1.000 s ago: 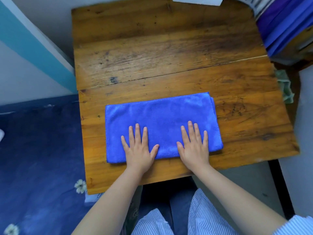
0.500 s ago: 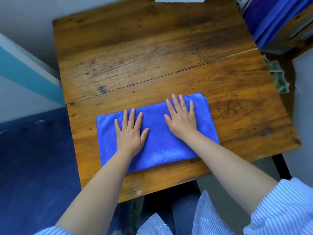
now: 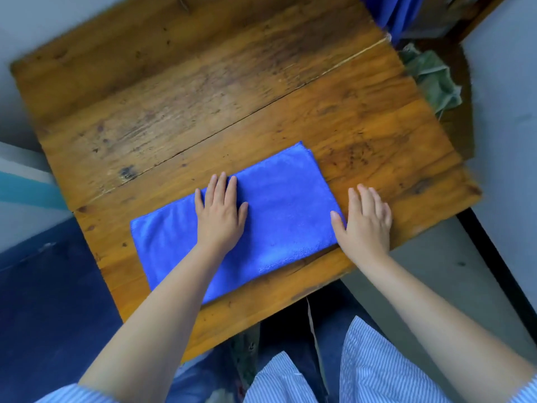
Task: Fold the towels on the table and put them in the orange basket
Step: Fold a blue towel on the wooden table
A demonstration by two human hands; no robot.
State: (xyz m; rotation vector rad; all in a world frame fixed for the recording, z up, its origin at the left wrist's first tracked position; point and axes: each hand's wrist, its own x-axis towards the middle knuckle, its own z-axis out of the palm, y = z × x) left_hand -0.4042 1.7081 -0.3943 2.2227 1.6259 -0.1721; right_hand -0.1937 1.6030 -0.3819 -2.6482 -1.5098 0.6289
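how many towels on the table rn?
1. A blue towel, folded into a strip, lies near the table's front edge, with the left hand flat on it and the right hand at its right end. Blue fabric off-table at the top right may be more.

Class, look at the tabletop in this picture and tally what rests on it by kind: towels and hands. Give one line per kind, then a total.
Blue towels: 1, the folded blue towel
Hands: 2, the left hand flat on the towel, the right hand flat at its right edge on the wooden table
Total: 3
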